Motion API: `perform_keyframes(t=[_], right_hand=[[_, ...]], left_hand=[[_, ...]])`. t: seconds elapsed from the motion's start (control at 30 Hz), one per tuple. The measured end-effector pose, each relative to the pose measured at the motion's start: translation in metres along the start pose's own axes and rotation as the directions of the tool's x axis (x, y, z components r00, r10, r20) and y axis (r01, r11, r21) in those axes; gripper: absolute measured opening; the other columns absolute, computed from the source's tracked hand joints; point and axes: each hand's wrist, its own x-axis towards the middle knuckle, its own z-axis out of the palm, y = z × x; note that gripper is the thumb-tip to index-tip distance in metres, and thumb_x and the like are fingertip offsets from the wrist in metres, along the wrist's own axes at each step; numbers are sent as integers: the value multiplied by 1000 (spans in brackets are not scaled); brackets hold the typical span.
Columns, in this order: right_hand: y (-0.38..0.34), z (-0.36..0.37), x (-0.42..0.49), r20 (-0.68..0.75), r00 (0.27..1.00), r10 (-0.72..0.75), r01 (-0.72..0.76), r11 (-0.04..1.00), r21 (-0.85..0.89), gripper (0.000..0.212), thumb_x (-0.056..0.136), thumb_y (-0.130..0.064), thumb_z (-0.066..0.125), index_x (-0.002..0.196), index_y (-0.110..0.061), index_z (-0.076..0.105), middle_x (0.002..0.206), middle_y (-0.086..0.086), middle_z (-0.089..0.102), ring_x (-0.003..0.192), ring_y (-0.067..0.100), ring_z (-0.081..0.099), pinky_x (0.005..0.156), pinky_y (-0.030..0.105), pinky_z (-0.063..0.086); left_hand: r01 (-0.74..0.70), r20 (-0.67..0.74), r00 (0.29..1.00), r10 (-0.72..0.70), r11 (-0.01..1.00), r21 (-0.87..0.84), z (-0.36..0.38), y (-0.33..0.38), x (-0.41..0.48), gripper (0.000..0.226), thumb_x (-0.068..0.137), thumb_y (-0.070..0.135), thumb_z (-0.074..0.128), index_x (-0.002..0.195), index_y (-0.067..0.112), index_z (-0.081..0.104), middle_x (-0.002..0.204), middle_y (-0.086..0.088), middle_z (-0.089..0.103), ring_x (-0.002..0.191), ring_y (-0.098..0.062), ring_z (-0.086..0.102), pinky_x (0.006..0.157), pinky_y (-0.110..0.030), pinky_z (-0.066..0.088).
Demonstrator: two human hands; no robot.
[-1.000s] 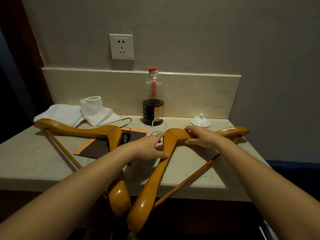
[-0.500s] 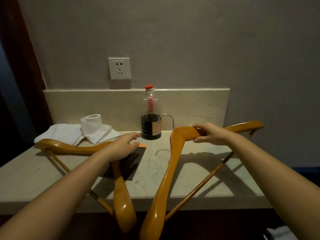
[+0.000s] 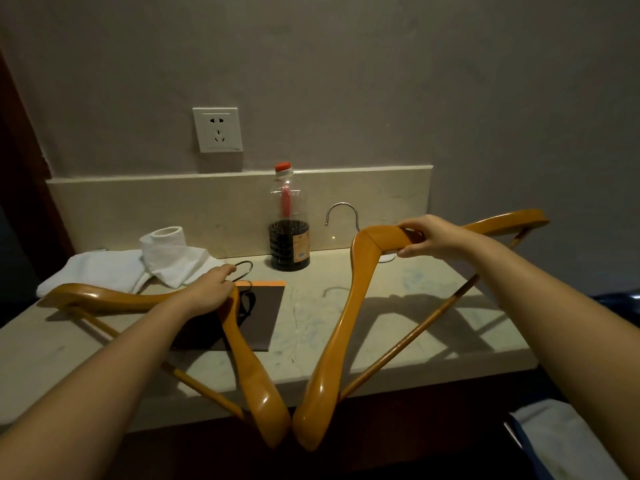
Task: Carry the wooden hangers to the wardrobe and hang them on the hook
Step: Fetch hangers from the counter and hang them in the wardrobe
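Head view, sole cam: two wooden hangers are being taken up from a stone counter (image 3: 381,320) set against a wall w/ a socket (image 3: 217,129). Right hand (image 3: 427,237) is closing round the apex of the right hanger (image 3: 341,327), thumb under and fingers over the wood, just beside the steel hook (image 3: 341,213); that hanger is being held tilted, clear of the counter at the top, its lower shoulder hanging past the front edge. Left hand (image 3: 211,289) is resting curled over the apex of the left hanger (image 3: 145,301), which is lying on the counter across a dark card w/ orange edge (image 3: 261,317); fingers are near its hook ring (image 3: 244,270), but whether they are actually clamping the wood cannot be told. The two lower shoulders are nearly touching at bottom centre. Handling, as judged: hangers are looking rigid, fairly light, w/ a glossy lacquer that may be slippery, so the apex next to the hook is seeming the balanced place to grip; long arms and crossbars are likely to swing and snag on the bottle (image 3: 289,233) or towels (image 3: 138,268). Hidden or unclear: wardrobe and its hook are not showing anywhere; left palm side is being blocked by the hand's back; a small white object behind the right hanger's apex is mostly covered; dim light is blurring the lower-right corner.
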Motion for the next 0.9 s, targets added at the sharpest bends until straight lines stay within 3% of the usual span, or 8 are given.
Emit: perform_keyframes(t=[0.17, 0.27, 0.43, 0.53, 0.63, 0.8, 0.9], right_hand=[[-4, 2, -10, 36, 998, 50, -51, 999, 9, 54, 83, -18, 66, 133, -13, 46, 124, 7, 55, 113, 25, 53, 95, 36, 43], [-8, 12, -19, 70, 995, 66, -68, 997, 23, 53, 84, -18, 66, 133, -13, 47, 120, 5, 55, 105, 18, 51, 92, 33, 43], [-19, 27, -34, 97, 992, 78, -81, 996, 25, 55, 83, -19, 67, 133, -14, 46, 122, 5, 54, 111, 22, 52, 95, 35, 42], [-28, 35, -45, 117, 990, 80, -82, 996, 16, 49, 83, -17, 67, 129, -14, 49, 117, 1, 53, 109, 20, 51, 95, 35, 43], [-38, 45, -58, 145, 985, 96, -97, 995, 4, 47, 83, -16, 66, 128, -14, 51, 116, 2, 54, 106, 18, 50, 93, 33, 42], [-52, 63, -76, 154, 979, 136, -137, 991, -8, 47, 83, -18, 66, 128, -14, 51, 124, 7, 56, 109, 21, 52, 97, 37, 42], [-56, 72, -85, 152, 973, 175, -175, 985, -12, 49, 83, -18, 66, 130, -14, 50, 128, 7, 55, 116, 25, 51, 99, 38, 41]], left_hand=[[22, 110, 994, -25, 999, 27, -14, -18, -4, 59, 91, 18, 51, 144, 12, 26, 146, -13, 37, 130, -27, 40, 104, -35, 36], [17, 171, 985, -21, 1000, 25, -22, -26, -6, 62, 90, 25, 57, 144, 15, 28, 146, -11, 36, 131, -26, 38, 107, -36, 33], [7, 260, 966, -2, 1000, -18, -35, -35, -9, 76, 82, 29, 68, 144, 26, 25, 150, -7, 29, 135, -28, 32, 113, -45, 30], [-55, 287, 957, 40, 998, 44, -40, -40, -11, 79, 79, 34, 70, 144, 28, 26, 149, -5, 30, 134, -27, 33, 112, -43, 31], [-120, 221, 971, 94, 987, 104, -37, -44, -14, 77, 78, 29, 72, 142, 23, 31, 146, -5, 37, 130, -26, 39, 108, -39, 34], [-227, 57, 973, 222, 969, 100, -31, -46, -20, 58, 74, 21, 76, 127, 12, 51, 123, -11, 56, 106, -22, 51, 92, -33, 42], [-243, 29, 970, 241, 965, 96, -37, -46, -22, 59, 72, 23, 78, 124, 9, 54, 119, -11, 58, 107, -26, 53, 92, -36, 45]])
